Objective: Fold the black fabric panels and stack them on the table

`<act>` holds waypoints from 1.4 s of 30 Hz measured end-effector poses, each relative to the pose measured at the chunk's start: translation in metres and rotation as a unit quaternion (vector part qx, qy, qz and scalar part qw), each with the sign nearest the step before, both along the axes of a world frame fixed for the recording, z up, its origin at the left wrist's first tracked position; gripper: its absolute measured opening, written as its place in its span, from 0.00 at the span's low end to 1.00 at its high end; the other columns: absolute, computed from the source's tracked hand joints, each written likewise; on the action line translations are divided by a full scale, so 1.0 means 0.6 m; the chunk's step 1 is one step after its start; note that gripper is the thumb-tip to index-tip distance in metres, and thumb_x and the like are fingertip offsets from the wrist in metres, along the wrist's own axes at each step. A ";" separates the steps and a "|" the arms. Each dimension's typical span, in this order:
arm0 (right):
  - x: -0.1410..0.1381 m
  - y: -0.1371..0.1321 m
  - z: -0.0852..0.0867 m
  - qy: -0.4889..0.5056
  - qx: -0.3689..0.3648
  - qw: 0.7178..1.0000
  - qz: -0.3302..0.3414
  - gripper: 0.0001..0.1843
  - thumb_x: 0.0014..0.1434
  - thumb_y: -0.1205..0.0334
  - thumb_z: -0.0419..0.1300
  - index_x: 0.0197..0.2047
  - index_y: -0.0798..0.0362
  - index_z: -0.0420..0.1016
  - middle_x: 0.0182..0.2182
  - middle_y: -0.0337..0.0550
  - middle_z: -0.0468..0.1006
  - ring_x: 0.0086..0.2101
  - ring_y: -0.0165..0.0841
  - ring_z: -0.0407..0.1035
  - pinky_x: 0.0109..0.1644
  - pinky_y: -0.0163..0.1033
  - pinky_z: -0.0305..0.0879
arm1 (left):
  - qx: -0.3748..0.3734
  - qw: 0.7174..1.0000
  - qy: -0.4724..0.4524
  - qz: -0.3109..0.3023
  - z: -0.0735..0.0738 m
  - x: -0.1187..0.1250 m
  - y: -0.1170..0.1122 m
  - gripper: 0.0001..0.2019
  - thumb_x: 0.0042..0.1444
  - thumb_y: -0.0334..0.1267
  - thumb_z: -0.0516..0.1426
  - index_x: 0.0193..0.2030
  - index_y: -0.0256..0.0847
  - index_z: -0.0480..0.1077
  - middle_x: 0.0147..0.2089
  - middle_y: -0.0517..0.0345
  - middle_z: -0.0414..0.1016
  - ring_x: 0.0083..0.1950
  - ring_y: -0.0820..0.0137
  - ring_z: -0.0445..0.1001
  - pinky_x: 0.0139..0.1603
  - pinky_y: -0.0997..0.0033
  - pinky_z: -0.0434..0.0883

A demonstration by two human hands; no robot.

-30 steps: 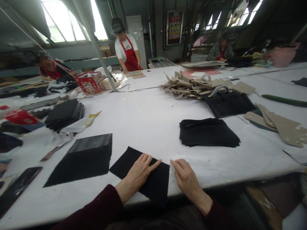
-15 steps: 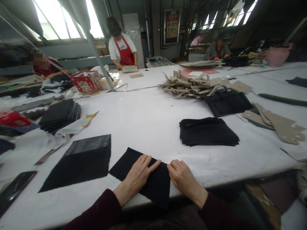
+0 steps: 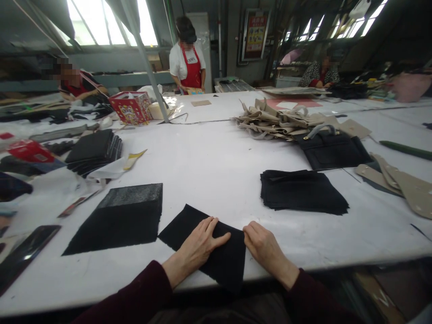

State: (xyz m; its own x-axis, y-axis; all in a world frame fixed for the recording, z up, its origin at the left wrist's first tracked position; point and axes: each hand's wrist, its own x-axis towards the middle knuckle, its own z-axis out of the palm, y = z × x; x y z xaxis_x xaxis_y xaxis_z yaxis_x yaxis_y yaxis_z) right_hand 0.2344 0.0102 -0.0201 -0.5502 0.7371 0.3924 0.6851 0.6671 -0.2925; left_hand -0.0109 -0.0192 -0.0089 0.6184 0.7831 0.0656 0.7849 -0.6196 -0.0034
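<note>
A black cloth piece (image 3: 229, 265) lies at the table's near edge, its lower corner hanging over. My left hand (image 3: 199, 240) rests flat on it, fingers stretched along the upper edge and thumb spread out. At the piece's upper right corner, my right hand (image 3: 265, 247) is closed in a pinch, with the fingertips on the corner. To the left lies another black piece with a grey, shiny band (image 3: 124, 225). A stack of black pieces (image 3: 303, 191) sits beyond my right hand.
A black handbag (image 3: 334, 146) and beige strips (image 3: 280, 119) lie behind the stack. Beige cut parts (image 3: 401, 180) are at the right. At left are folded dark pieces (image 3: 89, 150), a phone-like dark slab (image 3: 29, 252) and a metal pole (image 3: 148, 67). Several people work around the table.
My view has swung slightly left, so things sit further right. My left thumb has spread further from the fingers. My right hand keeps its pinch at the cloth's corner.
</note>
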 end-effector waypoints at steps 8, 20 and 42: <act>-0.006 -0.001 0.026 0.077 -0.063 0.995 -0.029 0.12 0.60 0.70 0.52 0.47 0.53 0.68 0.37 0.44 0.71 0.37 0.35 0.67 0.39 0.39 0.65 | -0.003 1.000 -0.001 0.002 -0.002 -0.001 0.000 0.33 0.58 0.25 0.56 0.67 0.58 0.56 0.69 0.46 0.53 0.67 0.53 0.58 0.63 0.51 0.63; -0.026 -0.003 0.002 -0.007 -0.017 1.000 0.022 0.13 0.63 0.76 0.49 0.44 0.54 0.71 0.34 0.45 0.69 0.38 0.37 0.63 0.42 0.42 0.61 | -0.005 0.999 0.010 0.030 0.000 0.002 0.004 0.32 0.59 0.25 0.49 0.70 0.38 0.49 0.64 0.44 0.62 0.65 0.56 0.60 0.65 0.58 0.59; -0.045 0.008 -0.014 -0.002 0.028 0.999 0.038 0.16 0.67 0.71 0.49 0.54 0.56 0.71 0.36 0.47 0.70 0.38 0.37 0.62 0.41 0.43 0.59 | -0.022 0.999 0.020 0.032 0.015 0.009 0.009 0.32 0.57 0.26 0.50 0.70 0.39 0.50 0.61 0.45 0.62 0.62 0.56 0.60 0.64 0.57 0.58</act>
State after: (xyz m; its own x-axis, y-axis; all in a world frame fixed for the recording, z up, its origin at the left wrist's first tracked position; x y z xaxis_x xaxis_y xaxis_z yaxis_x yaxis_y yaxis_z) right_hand 0.2074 0.0149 -0.0283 -0.6061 0.6695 0.4295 0.6322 0.7331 -0.2506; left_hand -0.0052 -0.0135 0.0002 0.5681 0.8229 0.0071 0.8230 -0.5680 -0.0089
